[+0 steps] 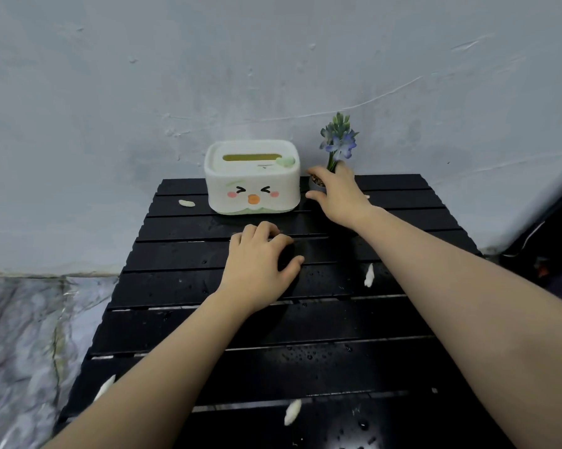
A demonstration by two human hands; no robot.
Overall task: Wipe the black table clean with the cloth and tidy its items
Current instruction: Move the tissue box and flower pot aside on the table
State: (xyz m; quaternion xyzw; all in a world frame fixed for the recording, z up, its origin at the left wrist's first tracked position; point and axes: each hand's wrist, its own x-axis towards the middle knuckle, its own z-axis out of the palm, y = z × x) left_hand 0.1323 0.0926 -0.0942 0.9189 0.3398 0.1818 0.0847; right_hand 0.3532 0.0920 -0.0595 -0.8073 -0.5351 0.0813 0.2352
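Against the blue-grey wall (273, 76), my black slatted table (305, 361) was wet and crumb-strewn. My left hand (260, 270) curled over what I took for a dark cloth (287, 256); my right hand (338, 189) gripped the small flower pot (317, 182) beside the tissue box (252, 178).

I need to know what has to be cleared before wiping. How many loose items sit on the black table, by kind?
White scraps: 5
Tissue box: 1
Flower pot: 1, gripped by the right hand
Dark cloth: 1, under the left hand
Total: 8
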